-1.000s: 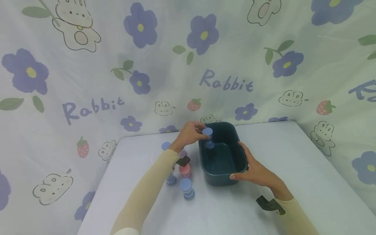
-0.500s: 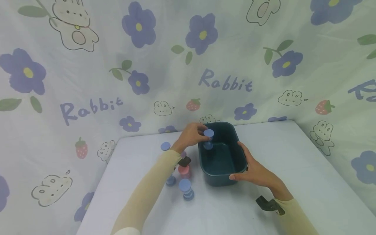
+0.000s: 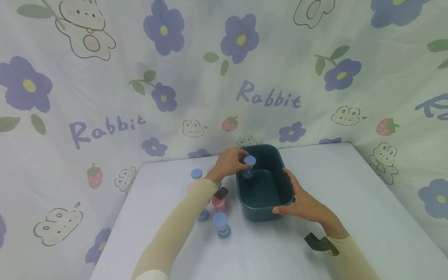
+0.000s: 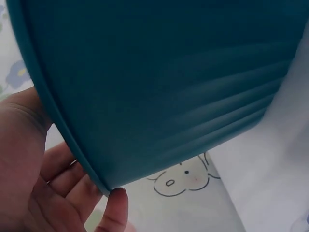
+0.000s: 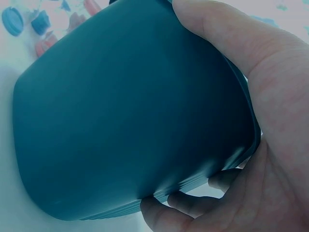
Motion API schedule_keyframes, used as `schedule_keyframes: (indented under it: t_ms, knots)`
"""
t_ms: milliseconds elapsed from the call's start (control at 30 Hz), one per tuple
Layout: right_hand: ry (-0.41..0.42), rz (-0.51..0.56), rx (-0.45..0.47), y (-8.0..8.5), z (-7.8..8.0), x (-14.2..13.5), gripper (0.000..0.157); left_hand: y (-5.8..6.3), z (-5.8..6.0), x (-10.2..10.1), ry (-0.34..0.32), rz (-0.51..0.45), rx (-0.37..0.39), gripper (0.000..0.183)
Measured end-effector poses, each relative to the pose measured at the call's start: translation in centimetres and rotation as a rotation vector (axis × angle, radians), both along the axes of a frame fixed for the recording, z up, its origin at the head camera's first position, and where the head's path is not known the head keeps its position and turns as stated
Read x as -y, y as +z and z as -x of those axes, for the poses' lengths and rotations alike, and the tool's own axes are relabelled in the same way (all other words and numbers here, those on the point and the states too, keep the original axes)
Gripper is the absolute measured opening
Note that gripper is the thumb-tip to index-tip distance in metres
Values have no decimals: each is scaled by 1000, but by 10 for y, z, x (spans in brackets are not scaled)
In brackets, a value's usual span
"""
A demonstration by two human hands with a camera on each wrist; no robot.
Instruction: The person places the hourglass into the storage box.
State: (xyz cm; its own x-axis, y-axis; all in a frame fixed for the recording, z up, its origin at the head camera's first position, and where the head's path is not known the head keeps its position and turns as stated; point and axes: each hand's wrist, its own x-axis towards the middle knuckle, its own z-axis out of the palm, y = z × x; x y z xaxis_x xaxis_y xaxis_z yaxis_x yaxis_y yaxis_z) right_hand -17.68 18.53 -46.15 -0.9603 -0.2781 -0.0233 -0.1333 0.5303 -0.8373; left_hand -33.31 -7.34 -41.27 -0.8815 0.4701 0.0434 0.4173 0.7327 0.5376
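A blue-capped sand timer (image 3: 250, 160) stands inside the dark teal bin (image 3: 262, 214), near its back left corner. My left hand (image 3: 229, 162) reaches over the bin's left rim and grips the timer just under its top cap. From the left wrist view, the left hand (image 4: 53, 179) shows at the bin's rim, and the bin wall (image 4: 145, 96) hides the timer. My right hand (image 3: 304, 202) holds the bin at its front right corner. The right wrist view has this hand's thumb (image 5: 212, 24) along the rim and its fingers (image 5: 164, 212) against the side wall.
Left of the bin stand more sand timers: a blue one (image 3: 220, 221) in front, a pink one (image 3: 218, 204) behind it, and a blue one (image 3: 196, 173) farther back. Others are partly covered by the left arm. A printed curtain (image 3: 210, 89) hangs behind the white table (image 3: 273, 252).
The timer has shifted slightly down and right inside the bin, becoming more upright, with my left hand following. My right hand and the bin stay nearly in place.
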Motion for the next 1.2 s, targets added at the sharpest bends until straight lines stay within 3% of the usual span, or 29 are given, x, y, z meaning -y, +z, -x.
schedule_keyframes:
  t_ms: [300,633,933,1200]
  knots:
    - [0,13,4,-4,1,1,126,-10,0,-5,-12,48,-10,51]
    - [6,8,-1,-2,0,0,126,-6,0,-7,-63,112,-90,46]
    - [15,20,-6,-2,-1,-1,126,-7,1,-10,-60,224,-142,45]
    - [5,37,0,-5,1,0,125,-6,1,-11,-58,272,-133,44]
